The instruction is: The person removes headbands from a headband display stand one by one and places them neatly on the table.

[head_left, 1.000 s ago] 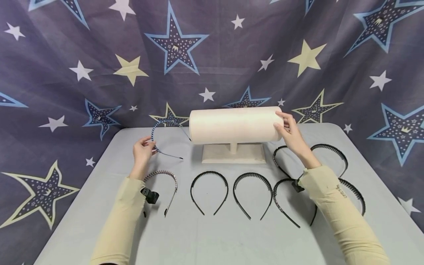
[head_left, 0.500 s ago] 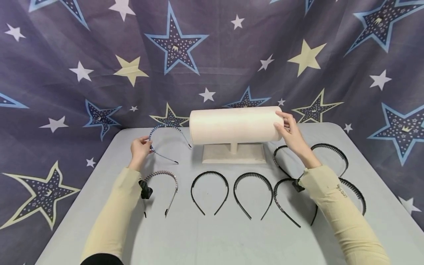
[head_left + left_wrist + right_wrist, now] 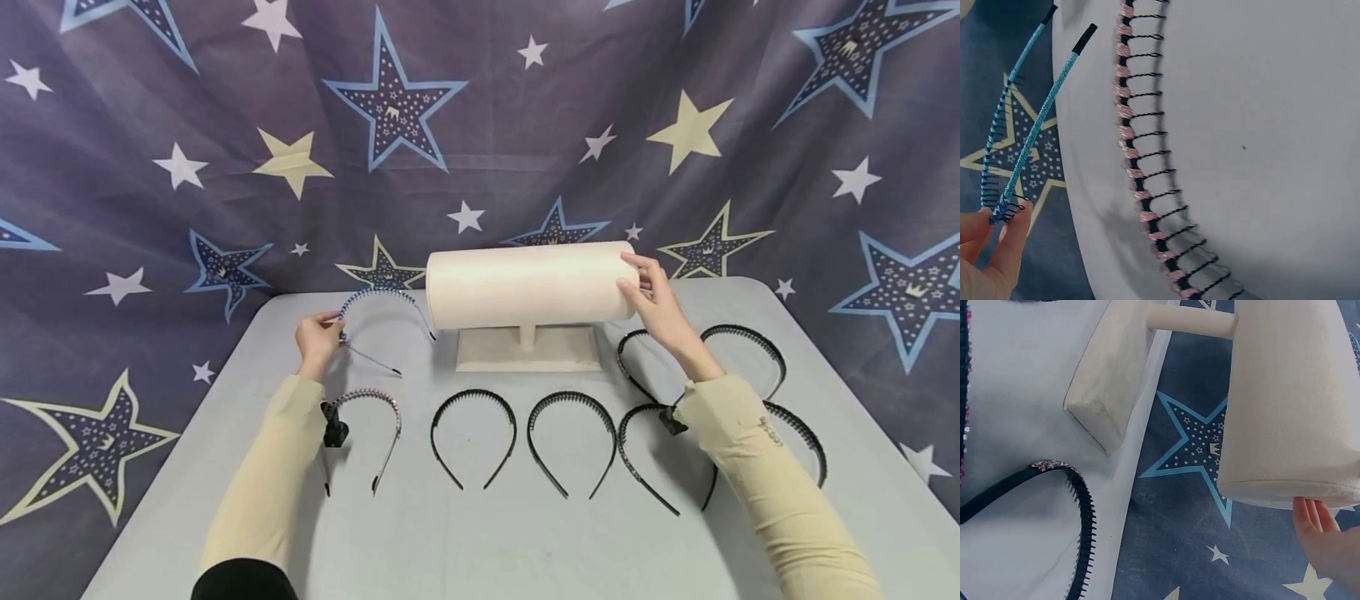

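Note:
At the back left of the table, my left hand (image 3: 318, 337) pinches a blue headband (image 3: 382, 290) by one side, its arch toward the back and one tip toward the front. In the left wrist view, thumb and fingers (image 3: 1015, 244) meet on the headband (image 3: 1041, 119), which looks turquoise with black tips. A cream cylinder display stand (image 3: 525, 285) lies across the back middle on a post and flat base (image 3: 528, 350). My right hand (image 3: 663, 317) rests on the cylinder's right end. The right wrist view shows its fingertips (image 3: 1311, 509) at the end face.
A pinkish headband (image 3: 367, 392) lies in front of my left hand, partly behind my wrist. Black toothed headbands (image 3: 474, 392) (image 3: 573, 397) lie in front of the stand. Several more black headbands (image 3: 750, 332) lie around and under my right forearm. A star-patterned curtain (image 3: 480, 167) hangs behind.
My left hand has moved slightly left and lowered the blue headband toward the table, its arch dropping. My right hand stays on the cylinder's end.

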Available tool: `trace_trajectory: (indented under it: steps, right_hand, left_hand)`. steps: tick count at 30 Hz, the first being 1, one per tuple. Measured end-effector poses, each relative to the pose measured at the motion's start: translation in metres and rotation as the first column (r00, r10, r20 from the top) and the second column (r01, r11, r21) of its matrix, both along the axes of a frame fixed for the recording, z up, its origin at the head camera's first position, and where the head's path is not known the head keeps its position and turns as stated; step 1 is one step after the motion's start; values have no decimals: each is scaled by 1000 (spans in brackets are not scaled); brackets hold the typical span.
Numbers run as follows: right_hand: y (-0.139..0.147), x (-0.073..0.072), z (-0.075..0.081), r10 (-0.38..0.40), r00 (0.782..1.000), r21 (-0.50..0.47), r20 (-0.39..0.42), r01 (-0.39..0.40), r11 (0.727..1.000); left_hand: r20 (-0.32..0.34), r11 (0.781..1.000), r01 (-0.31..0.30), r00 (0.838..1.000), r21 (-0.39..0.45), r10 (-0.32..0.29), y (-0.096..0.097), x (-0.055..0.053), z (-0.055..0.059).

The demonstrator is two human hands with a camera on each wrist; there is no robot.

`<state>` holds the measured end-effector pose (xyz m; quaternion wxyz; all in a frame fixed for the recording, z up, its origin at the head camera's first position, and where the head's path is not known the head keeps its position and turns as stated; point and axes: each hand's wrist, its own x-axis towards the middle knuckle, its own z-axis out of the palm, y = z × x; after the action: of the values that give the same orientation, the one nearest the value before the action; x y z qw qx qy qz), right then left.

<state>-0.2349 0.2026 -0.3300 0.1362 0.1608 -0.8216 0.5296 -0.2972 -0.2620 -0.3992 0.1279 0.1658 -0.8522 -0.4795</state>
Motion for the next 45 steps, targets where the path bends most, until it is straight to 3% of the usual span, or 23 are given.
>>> trace_trajectory:
  steps: [14, 24, 29, 45]
  right_hand:
    - [14, -23, -26, -15, 1000, 28, -12, 15, 999]
    - [15, -23, -26, -10, 1000, 22, -9, 10, 1000]
    - [14, -23, -26, -8, 1000, 6, -12, 8, 1000]
    - [14, -23, -27, -8, 1000, 16, -13, 8, 1000]
  left_hand:
    - [33, 1000, 11, 999, 13, -12, -8, -7, -20]
    - [137, 993, 105, 984, 46, -111, -10, 0, -19]
    - [164, 990, 115, 978, 83, -127, -10, 1, -24]
    - [217, 988, 122, 966, 95, -140, -11, 3, -35]
